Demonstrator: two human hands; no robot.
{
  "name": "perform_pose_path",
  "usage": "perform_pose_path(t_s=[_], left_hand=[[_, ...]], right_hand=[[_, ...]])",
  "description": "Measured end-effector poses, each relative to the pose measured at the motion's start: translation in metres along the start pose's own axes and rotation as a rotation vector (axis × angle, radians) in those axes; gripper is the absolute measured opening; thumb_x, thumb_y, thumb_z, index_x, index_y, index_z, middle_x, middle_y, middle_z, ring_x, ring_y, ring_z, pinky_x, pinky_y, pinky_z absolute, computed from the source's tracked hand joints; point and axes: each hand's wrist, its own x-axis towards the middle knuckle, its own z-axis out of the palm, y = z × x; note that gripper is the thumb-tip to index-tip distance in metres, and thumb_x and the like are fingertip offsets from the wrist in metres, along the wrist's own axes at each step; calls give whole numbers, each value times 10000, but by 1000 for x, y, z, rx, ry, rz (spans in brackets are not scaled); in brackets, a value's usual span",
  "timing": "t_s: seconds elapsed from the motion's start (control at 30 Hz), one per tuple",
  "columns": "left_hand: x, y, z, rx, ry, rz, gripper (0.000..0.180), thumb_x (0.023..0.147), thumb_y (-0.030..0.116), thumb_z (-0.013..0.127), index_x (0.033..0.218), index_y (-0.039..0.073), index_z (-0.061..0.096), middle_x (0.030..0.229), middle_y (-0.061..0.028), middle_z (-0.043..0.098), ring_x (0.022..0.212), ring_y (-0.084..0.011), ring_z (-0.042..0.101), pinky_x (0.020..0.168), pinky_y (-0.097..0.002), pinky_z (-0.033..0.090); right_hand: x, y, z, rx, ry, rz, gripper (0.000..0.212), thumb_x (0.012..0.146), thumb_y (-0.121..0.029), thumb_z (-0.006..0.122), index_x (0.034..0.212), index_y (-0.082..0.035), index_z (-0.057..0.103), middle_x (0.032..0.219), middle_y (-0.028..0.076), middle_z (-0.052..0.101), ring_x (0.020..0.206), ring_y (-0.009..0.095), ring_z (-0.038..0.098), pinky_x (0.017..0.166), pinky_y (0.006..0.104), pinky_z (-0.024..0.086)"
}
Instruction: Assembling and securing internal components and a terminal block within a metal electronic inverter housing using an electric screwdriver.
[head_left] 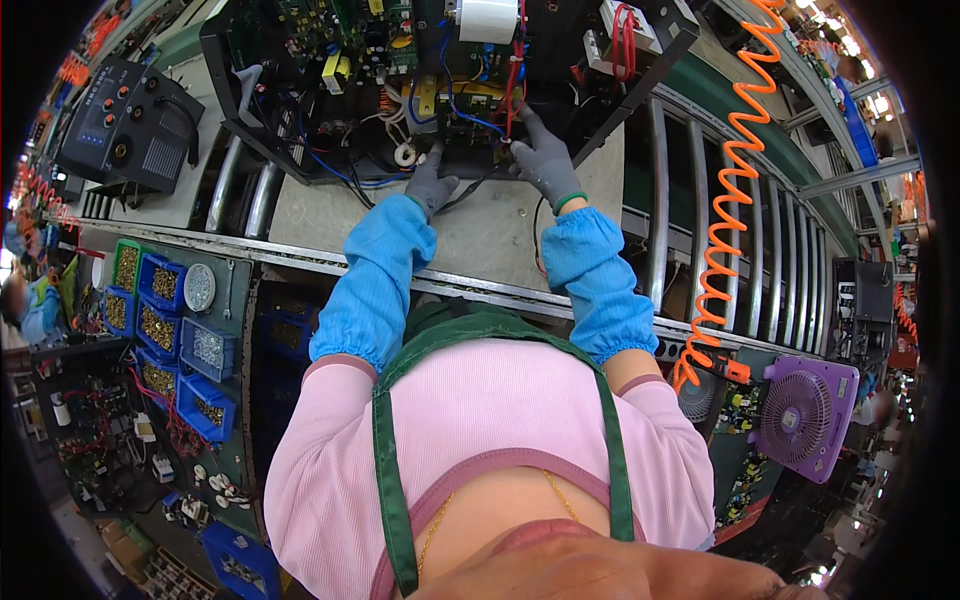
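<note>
An opened black metal equipment housing [262, 135] stands in front of me with its wiring and boards exposed. My left hand [430, 185], in a grey glove, reaches to the near edge of a small circuit board [478, 104]. Its fingers are bent in, and what they hold, if anything, is hidden. My right hand [545, 162], also gloved, lies at the board's right side beside red wires [515, 75]. Its forefinger is stretched forward and the thumb is apart. Between the hands runs a black cable [470, 188]. A white cylindrical part [487, 20] sits farther back.
A metal work plate [490, 235] lies under the housing, with conveyor rollers [660, 200] to the right. An orange coiled hose [728, 200] hangs there, above a purple fan [800, 418]. At left are a black control-panel unit [125, 125] and blue bins [160, 330] of fasteners.
</note>
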Motion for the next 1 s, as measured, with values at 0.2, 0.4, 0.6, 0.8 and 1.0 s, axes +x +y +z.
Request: perform_pose_path(t_s=[0.2,0.4,0.6,0.8,1.0], left_hand=[[2,-9,1,29,15,32,817,776,184,663,1465,116,230,1323,-228,476,1210,-326,486,1003,-301,368],[-1,8,-1,130,-4,-27,807,775,195,673,1459,119,252,1327,-237,465,1222,-329,470,1001,-299,371],[-13,12,-11,-3,-82,56,723,805,169,658,1428,59,308,1361,-211,439,1251,-311,443,1029,-292,342],[-7,-14,-12,-5,-135,50,616,838,184,639,1381,37,388,1385,-191,425,1292,-296,399,1065,-319,314],[-22,6,-18,79,-166,-4,587,859,199,614,1386,64,391,1412,-171,397,1305,-287,384,1072,-327,308]], right_hand=[[-26,16,27,327,151,-8,413,844,-64,493,1256,-83,494,817,91,629,606,138,620,543,273,501],[-35,13,33,267,-141,195,575,821,-78,509,1384,-131,405,816,87,614,623,145,623,537,273,503],[-27,36,27,393,-30,145,408,819,-82,518,1226,-51,514,810,69,612,601,126,593,516,250,478],[-21,-17,3,544,127,67,471,814,-61,502,1283,-47,465,801,63,607,599,111,571,525,239,470],[-15,-32,-7,482,5,98,650,803,-51,491,1428,-126,330,781,45,592,600,102,565,526,238,472]])
